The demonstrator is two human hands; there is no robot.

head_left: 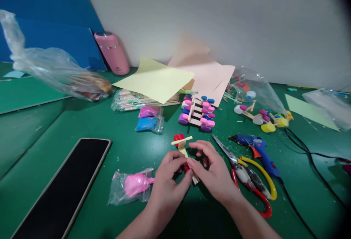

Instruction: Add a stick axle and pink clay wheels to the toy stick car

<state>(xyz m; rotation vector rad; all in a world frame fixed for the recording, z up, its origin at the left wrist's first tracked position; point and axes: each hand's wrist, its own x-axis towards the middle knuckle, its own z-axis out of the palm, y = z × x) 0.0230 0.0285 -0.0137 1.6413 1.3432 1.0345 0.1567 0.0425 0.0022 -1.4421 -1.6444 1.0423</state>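
Between my two hands is a small toy car of pale wooden sticks, with a round red wheel at its far end and a thin stick across it. My left hand is closed, thumb and fingertips pinching the car's near part. From the other side my right hand grips the same part, its thumb at a small pink piece and its other fingers curled. Fingers partly hide more red. Left of my hands lies pink clay in a clear bag.
A phone lies left. Pliers and scissors lie right beside a blue glue gun with a trailing cord. Behind are finished stick cars, clay packets, paper sheets, bagged sticks and a pink flask.
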